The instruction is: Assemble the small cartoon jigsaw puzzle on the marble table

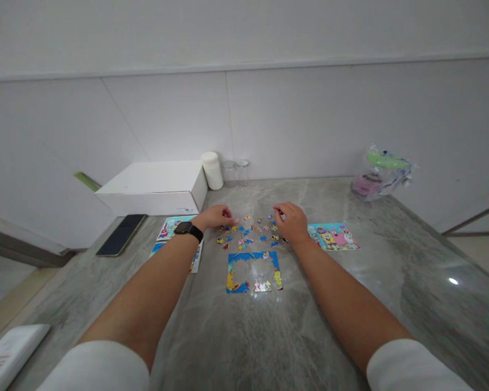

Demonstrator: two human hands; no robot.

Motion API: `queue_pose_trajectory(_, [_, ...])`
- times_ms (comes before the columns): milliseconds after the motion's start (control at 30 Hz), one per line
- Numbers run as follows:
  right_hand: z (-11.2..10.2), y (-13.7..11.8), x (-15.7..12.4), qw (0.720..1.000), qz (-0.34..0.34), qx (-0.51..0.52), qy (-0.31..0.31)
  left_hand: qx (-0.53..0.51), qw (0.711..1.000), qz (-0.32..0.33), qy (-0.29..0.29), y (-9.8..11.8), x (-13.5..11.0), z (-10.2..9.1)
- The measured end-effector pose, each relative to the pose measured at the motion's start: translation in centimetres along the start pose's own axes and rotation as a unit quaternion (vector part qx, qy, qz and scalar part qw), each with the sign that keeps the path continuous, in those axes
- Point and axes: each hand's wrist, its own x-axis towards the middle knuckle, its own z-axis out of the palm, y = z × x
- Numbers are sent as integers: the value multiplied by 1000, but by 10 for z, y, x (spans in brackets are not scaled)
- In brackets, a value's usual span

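My left hand (219,216), with a dark watch on its wrist, reaches to the left side of the loose puzzle pieces (246,240). Its thumb and fingers are closed at a small pinkish puzzle piece (237,220). On the right side of the pieces is my right hand (291,222), fingers curled in towards the thumb; what they hold, if anything, is too small to make out. Nearer to me lies a partly joined puzzle border (230,271), blue and yellow, with gaps along its bottom edge. A short joined strip (263,287) sits in that bottom edge.
Picture cards lie left (169,226) and right (340,237) of the pieces. A phone (122,235), a white box (155,184), a white canister (212,171) and two clear glasses (236,174) stand behind or left. A plastic bag (381,174) is at the back right.
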Motion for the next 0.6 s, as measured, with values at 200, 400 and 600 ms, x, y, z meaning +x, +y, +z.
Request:
queue_pose_trajectory(200, [-1,0,0,1000,-2,11,-4,20,1000,15,17,-2,-4,3])
queue_pose_trajectory(400, [-3,-2,0,1000,8,11,-4,-53,998,13,-13,-15,-6,-3])
queue_pose_trajectory(600, [-3,-2,0,999,23,13,-30,1,1000,17,3,-13,-14,-2])
